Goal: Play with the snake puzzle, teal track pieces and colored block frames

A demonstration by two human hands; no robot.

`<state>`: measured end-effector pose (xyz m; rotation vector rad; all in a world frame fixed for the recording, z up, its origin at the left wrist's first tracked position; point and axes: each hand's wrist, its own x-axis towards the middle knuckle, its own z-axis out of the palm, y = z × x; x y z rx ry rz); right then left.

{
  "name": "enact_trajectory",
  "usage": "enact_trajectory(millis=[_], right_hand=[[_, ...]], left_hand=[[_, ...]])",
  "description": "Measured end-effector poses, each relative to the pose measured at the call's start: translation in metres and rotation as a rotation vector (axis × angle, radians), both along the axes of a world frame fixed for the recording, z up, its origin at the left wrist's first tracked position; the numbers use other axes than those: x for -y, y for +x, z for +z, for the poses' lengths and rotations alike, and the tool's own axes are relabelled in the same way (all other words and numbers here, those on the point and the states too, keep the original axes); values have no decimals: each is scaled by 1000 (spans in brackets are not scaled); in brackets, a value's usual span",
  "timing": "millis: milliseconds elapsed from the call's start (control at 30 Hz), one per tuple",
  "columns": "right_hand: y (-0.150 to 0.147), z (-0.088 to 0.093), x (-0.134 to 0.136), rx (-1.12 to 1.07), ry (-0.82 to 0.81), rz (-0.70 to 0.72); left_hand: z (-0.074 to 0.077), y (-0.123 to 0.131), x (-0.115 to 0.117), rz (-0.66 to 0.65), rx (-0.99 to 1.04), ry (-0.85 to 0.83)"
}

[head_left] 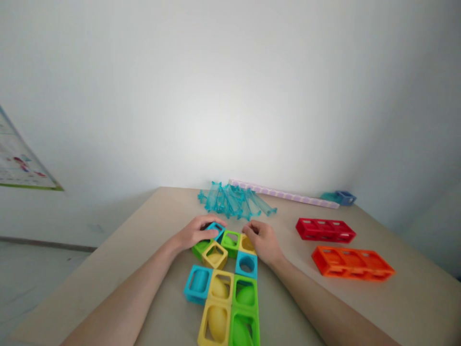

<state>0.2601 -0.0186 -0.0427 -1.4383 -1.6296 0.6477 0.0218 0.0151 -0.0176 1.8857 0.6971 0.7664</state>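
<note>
A cluster of hollow plastic blocks in yellow, green and blue lies on the beige table (144, 269) in front of me. My left hand (196, 231) curls over a blue block (216, 228) at the cluster's far left, next to a green block (231, 240) and a tilted yellow block (215, 254). My right hand (262, 240) is closed around the far right end, against a yellow block (247, 244), just above a blue block with a round hole (247, 264). Nearer me sit a blue block (198, 283), two yellow blocks (217, 312) and two green ones (245, 312).
A pile of clear teal pieces (232, 201) lies beyond my hands. A long lilac strip (284, 194) runs along the wall to a small blue block (345, 197). A red frame (325, 229) and an orange frame (352, 263) lie to the right. A poster (18, 163) hangs at left.
</note>
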Motion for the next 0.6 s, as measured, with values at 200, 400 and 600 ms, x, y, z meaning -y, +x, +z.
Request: enact_trajectory(millis=[200, 400, 600], right_hand=[[-2, 2, 1, 33, 24, -18], [-4, 3, 2, 58, 17, -6], [-4, 5, 1, 73, 23, -11]], left_hand=[[1, 18, 11, 134, -8, 6], [1, 18, 8, 165, -1, 39], [-3, 10, 1, 263, 58, -54]])
